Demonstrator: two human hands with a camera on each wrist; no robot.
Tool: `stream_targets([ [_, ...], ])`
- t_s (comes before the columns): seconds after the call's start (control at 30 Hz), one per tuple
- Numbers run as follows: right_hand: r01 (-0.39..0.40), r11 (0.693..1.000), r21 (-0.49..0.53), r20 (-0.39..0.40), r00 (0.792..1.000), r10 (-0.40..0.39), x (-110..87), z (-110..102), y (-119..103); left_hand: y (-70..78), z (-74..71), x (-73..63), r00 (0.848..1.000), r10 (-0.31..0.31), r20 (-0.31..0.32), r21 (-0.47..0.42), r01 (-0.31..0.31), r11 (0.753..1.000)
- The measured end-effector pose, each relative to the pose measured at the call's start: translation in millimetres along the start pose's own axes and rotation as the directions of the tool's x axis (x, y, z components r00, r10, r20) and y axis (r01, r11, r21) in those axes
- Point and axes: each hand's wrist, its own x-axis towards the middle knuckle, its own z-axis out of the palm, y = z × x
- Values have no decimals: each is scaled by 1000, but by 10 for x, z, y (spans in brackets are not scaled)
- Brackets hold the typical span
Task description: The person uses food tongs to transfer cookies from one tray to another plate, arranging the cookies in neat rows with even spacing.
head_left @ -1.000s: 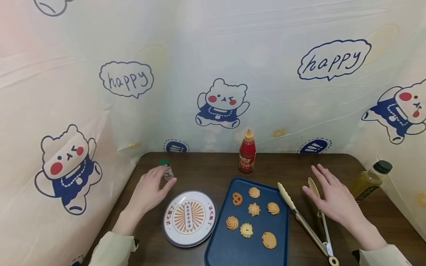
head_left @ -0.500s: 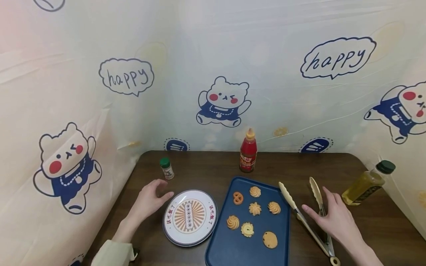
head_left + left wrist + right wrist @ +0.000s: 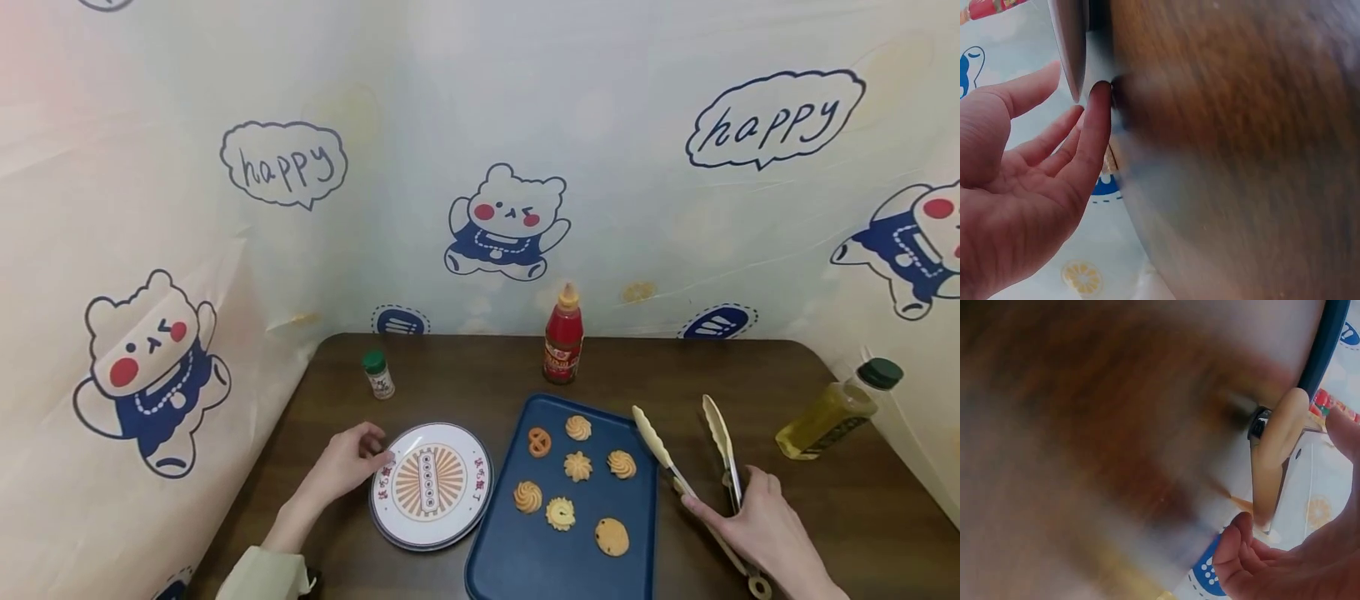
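My left hand [image 3: 341,467] is at the left rim of a small stack of white plates [image 3: 468,517] printed with an orange ray pattern. Its thumb overlaps the top plate's rim in the head view. In the left wrist view, the plate's edge [image 3: 1071,50] lies between the thumb and the spread, bent fingers. My right hand [image 3: 761,525] straddles the metal tongs [image 3: 654,437], thumb by the left arm and fingers by the right arm. The tongs' arms stand spread. In the right wrist view, thumb and fingers are apart on either side of the cream-coloured tongs [image 3: 1272,469].
A blue baking tray [image 3: 555,575] with several cookies [image 3: 577,467] and a pretzel [image 3: 538,442] lies between plates and tongs. A red sauce bottle [image 3: 563,342] stands behind it, a green-capped shaker [image 3: 380,382] back left, an oil bottle [image 3: 828,417] at right.
My left hand has drawn back from the shaker and lowered to the plates' left rim. My right hand has come down and back, away from the oil bottle, onto the tongs.
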Motion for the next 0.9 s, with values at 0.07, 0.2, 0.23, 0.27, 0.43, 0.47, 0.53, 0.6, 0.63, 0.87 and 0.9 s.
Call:
stream_targets([
  [0.07,-18,1000,13,26,999,18,-8,17,-3,4,13,-1,1000,-5,25,1,5,1000],
  [0.2,-45,999,30,81,996,42,-22,54,-9,1,27,-11,997,-2,77,18,0,1000],
  [0.23,-45,998,33,87,995,42,-24,61,-8,-4,28,-14,996,-2,90,21,1,1000],
  [0.27,-46,998,33,91,995,43,-25,66,-6,-5,25,-20,995,-6,99,23,4,1000],
  [0.43,-5,999,33,74,997,3,-18,59,13,-6,-10,-16,992,-42,120,-32,46,998],
  [0.47,3,999,32,71,997,-5,-14,52,15,-5,-17,-11,992,-48,119,-48,54,997],
  [0.53,14,999,32,76,997,-17,-8,39,24,-10,-23,0,991,-60,118,-75,69,995],
  [0.6,17,999,30,78,997,-19,-8,24,26,-15,-23,1,990,-69,122,-89,80,993],
  [0.63,21,999,29,78,997,-24,-8,19,29,-18,-22,-1,990,-71,123,-93,83,992],
  [0.87,59,997,47,24,998,-61,-60,-24,66,-27,-24,-27,991,-60,121,-93,71,993],
  [0.9,60,997,49,16,998,-61,-66,-32,74,-31,-22,-29,991,-63,120,-91,75,993],
])
